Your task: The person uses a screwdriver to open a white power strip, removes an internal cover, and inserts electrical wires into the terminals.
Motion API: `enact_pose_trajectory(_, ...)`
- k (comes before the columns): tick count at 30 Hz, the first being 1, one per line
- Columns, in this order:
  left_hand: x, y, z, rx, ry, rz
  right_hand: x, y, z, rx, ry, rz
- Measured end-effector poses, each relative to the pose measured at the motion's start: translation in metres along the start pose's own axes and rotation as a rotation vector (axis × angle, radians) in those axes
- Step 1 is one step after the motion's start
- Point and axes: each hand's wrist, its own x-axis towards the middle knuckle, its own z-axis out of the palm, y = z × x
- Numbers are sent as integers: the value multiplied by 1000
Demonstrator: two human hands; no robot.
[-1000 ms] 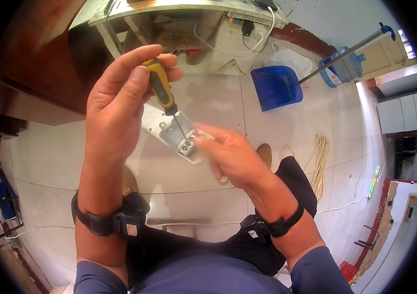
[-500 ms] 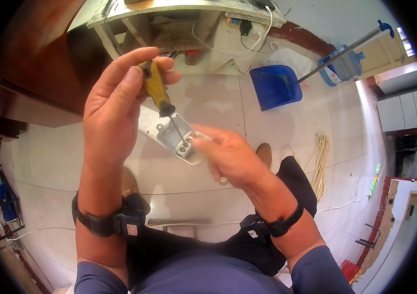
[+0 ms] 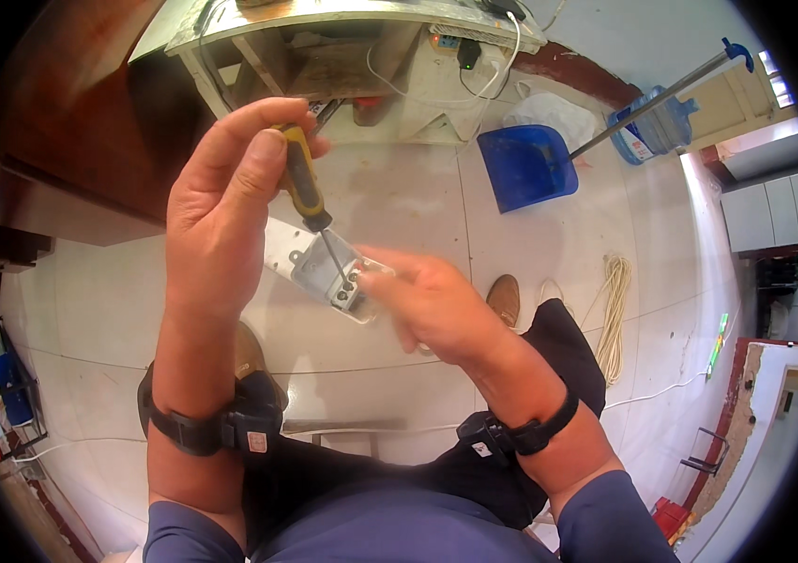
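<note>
My left hand (image 3: 230, 183) is closed around the yellow and dark handle of a screwdriver (image 3: 304, 183). Its thin shaft slants down to the right, and the tip sits at the screw terminals in a small white plastic electrical box (image 3: 322, 272). The box's inside is open toward me, with a row of dark round terminals near its lower right end. My right hand (image 3: 427, 300) grips that end between thumb and fingers; some of the fingers are hidden behind the box. Both forearms wear black straps with small devices.
Beyond my hands stands a worn white table (image 3: 352, 14) with a power strip and cables. A blue dustpan (image 3: 525, 167) and a water bottle (image 3: 652, 127) are at the far right. Coiled pale cord (image 3: 613, 319) lies on the tiles to the right; a brown wooden cabinet (image 3: 70, 113) fills the far left.
The screwdriver handle has turned in my left hand, which has shifted slightly to the right and down. The box has moved slightly, still in my right hand.
</note>
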Motion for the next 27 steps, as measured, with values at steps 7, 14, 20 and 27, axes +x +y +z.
enact_pose_trajectory(7,-2,0,-12,209,-104,152,8,11,-6,6,114,-106)
enact_pose_trajectory(14,-12,22,0,548,-74,-7,9,16,-11,-274,328,-306)
enact_pose_trajectory(20,-36,26,-12,615,-110,-271,14,23,-25,-739,512,-460)
enact_pose_trajectory(27,-72,21,-33,418,-106,-619,16,28,-18,-808,450,-476)
